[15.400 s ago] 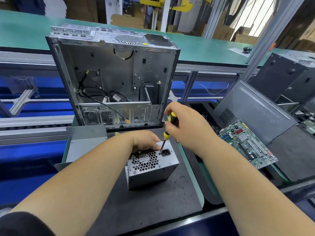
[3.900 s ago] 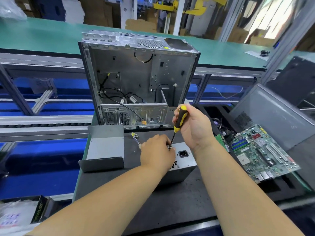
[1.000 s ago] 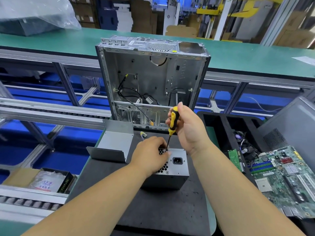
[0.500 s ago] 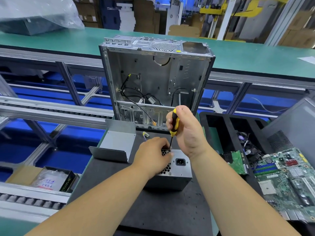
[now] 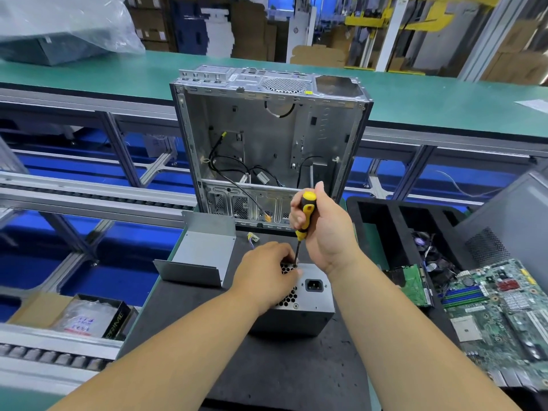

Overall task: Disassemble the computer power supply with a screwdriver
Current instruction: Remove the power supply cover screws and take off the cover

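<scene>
Stood upright at centre frame: one gutted computer case [image 5: 271, 143], open side toward the camera, probably parked there to keep the mat free; a few loose cables hung inside. Lay beneath everything in the lower middle: one black work mat [image 5: 267, 366], likely there to stop parts sliding.

Lay flat at the right edge: one large green motherboard [image 5: 504, 315], with one smaller green board [image 5: 413, 284] just to its left, apparently set aside as stripped parts. Sat left of centre on the mat: one bent grey metal cover [image 5: 201, 256], seemingly put apart from the job.

Rested at lower centre on the mat: one computer power supply [image 5: 314, 304], the task's thing, socket face and vent grille turned upward so the screws faced the tool.

Pressed down on the grille side: the left hand [image 5: 264, 277], fingers curled over the far edge, plainly bracing the box against turning force. Wrapped in a fist round the handle just above: the right hand [image 5: 326, 232], gripping one yellow-and-black screwdriver [image 5: 302, 221] held nearly upright, tip planted on the top face beside the left fingertips. Judged to be driving out a screw there; screw itself hidden.

Counted in all: two hands, two boards, one of everything else.
</scene>
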The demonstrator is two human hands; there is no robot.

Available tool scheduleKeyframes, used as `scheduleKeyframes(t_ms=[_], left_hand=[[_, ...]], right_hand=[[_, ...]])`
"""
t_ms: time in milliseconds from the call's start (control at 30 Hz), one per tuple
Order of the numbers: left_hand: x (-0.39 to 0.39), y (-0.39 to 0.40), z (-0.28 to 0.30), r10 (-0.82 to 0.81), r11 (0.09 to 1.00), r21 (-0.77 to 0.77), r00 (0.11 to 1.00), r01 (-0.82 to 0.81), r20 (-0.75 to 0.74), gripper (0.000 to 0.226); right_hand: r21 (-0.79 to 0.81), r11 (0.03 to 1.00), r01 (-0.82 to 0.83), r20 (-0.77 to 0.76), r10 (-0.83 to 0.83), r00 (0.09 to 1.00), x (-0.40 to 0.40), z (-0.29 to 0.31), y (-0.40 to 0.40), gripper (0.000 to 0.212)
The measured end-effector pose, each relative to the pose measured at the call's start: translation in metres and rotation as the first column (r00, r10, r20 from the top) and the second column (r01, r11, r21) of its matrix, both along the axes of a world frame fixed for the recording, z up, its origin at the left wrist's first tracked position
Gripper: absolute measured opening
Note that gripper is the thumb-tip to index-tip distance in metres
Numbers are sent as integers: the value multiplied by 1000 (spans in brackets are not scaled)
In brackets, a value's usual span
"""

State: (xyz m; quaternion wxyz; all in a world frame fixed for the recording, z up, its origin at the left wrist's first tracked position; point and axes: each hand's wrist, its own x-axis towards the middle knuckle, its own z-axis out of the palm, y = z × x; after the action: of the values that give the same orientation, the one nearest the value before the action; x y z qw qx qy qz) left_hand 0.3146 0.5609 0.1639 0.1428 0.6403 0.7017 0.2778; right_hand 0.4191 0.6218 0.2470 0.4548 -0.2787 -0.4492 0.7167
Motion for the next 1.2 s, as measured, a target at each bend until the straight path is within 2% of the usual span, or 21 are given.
scheduleKeyframes(t_ms=[67, 167, 267, 400, 500, 700, 800, 867, 933, 1067, 1200], left_hand=[[0, 0, -1, 6, 1000, -6, 1000, -6, -3, 13], [-1, 0, -2, 10, 1000, -2, 1000, -10, 6, 13], [-1, 0, -1, -1, 1000, -5, 1000, 1, 17, 12], [-1, -1, 0, -3, 1000, -12, 1000, 3, 24, 11], [-1, -1, 0, -3, 1000, -3, 1000, 3, 20, 12], [0, -2, 1, -2, 1000, -1, 1000, 2, 19, 11], [0, -2, 2, -9, 1000, -5, 1000, 9, 15, 12], [0, -2, 1, -3, 1000, -3, 1000, 3, 17, 13], [0, -2, 0, 7, 1000, -3, 1000, -7, 15, 12], [0, -3, 1, 19, 1000, -15, 998, -18, 65, 14], [0, -3, 2, 23, 999, -26, 999, -22, 40, 13]], right_hand=[[31, 999, -29, -7, 29, 1000, -1, -2, 0, 49], [126, 992, -31, 63, 23, 998, 1, -7, 1, 27], [159, 987, 6, 104, -23, 994, 8, -9, 2, 21], [97, 993, 61, 151, -76, 986, 12, -2, 3, 27], [10, 998, 63, 102, -63, 993, 11, 4, 2, 41], [10, 999, 39, 43, -39, 998, 2, 1, -3, 57], [31, 999, 8, 15, -8, 1000, 3, -2, -2, 51], [106, 994, 1, 55, -7, 998, 6, -6, -1, 36], [167, 986, 19, 113, -38, 993, 8, -8, -1, 32], [121, 991, 57, 151, -76, 986, 14, -6, 1, 33], [62, 998, 8, 132, -16, 991, 14, -2, 1, 51]])
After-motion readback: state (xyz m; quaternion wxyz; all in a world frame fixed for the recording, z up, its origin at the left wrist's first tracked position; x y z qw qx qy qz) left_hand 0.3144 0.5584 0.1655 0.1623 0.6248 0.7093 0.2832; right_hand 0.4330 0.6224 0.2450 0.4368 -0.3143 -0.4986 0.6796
